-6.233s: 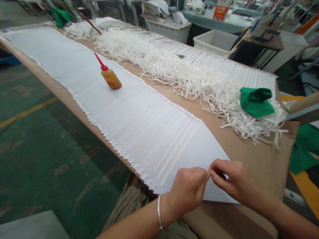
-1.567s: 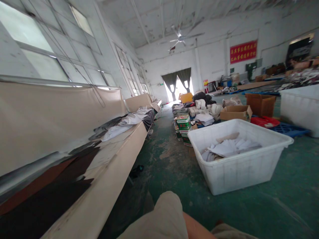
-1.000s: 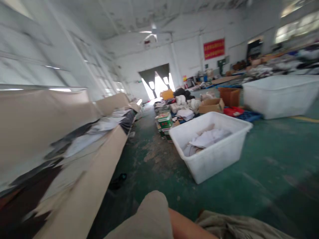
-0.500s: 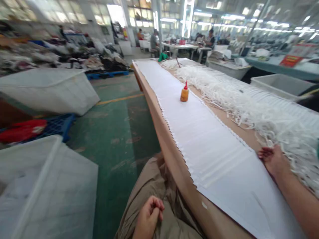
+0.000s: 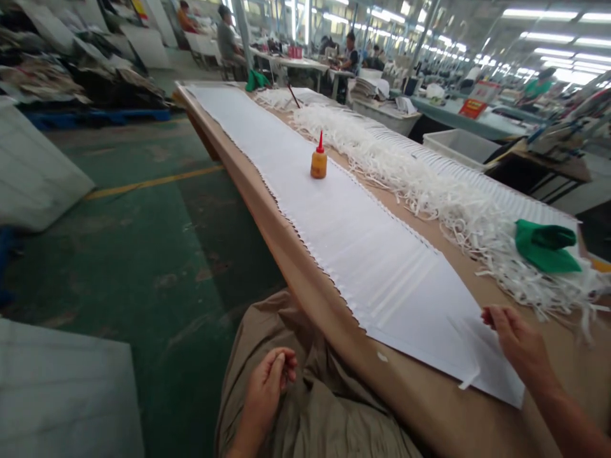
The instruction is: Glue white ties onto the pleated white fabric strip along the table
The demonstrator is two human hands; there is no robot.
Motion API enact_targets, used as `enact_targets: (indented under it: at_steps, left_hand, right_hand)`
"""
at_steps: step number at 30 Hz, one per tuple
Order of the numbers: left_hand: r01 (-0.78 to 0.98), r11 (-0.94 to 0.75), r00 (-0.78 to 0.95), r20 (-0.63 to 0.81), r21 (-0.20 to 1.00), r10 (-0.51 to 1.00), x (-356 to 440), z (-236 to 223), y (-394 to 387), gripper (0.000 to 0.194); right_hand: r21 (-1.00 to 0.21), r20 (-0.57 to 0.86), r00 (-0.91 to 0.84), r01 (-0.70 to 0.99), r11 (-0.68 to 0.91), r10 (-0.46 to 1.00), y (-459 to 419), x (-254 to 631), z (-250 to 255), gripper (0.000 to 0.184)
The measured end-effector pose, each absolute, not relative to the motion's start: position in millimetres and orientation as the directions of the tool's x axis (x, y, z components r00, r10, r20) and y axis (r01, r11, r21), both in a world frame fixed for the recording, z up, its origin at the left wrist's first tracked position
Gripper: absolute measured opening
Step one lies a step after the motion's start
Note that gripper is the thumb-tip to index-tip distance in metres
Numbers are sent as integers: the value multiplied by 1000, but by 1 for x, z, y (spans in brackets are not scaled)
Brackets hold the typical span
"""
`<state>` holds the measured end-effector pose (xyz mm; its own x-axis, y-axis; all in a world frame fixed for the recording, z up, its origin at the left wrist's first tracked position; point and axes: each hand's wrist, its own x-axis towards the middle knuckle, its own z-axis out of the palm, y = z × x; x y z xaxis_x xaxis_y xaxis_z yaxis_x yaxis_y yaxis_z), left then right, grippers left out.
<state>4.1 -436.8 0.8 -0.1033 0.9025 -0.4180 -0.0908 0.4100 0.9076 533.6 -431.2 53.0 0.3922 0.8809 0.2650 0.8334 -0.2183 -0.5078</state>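
My left hand is above my lap, thumb and fingers pressed together; whatever is between them is hidden. Over the near right corner of a long white sheet, my right hand pinches a thin white strip. The strip's loose end shows by the sheet's near edge, while its upper part blurs into the white. Narrow white bands lie across the sheet, and its long edges look notched. Farther along it stands an amber bottle with a red pointed nozzle.
A tangled heap of white strips runs along the brown table, with a green cloth on its near end. White bins stand on the green floor to the left. Other people sit at tables farther back.
My right hand has drawn back from the heap toward the sheet's near corner, and a strip end now shows there. My view has turned right, bringing the green cloth fully in.
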Motion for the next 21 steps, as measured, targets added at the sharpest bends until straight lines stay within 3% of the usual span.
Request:
enact_targets:
  at_steps: [3, 9, 21]
  left_hand:
    - [-40, 398, -62, -400, 916, 914, 1, -1, -434, 54]
    - [97, 290, -32, -288, 952, 957, 4, 5, -431, 60]
    - [187, 324, -156, -297, 928, 942, 35, 4, -410, 40]
  right_hand:
    - [-461, 199, 369, 853, -246, 908, -446, 519, 55, 43]
    - [-355, 243, 238, 924, -142, 940, -410, 512, 66, 43]
    - [-249, 224, 385, 911, -329, 895, -261, 605, 68, 46]
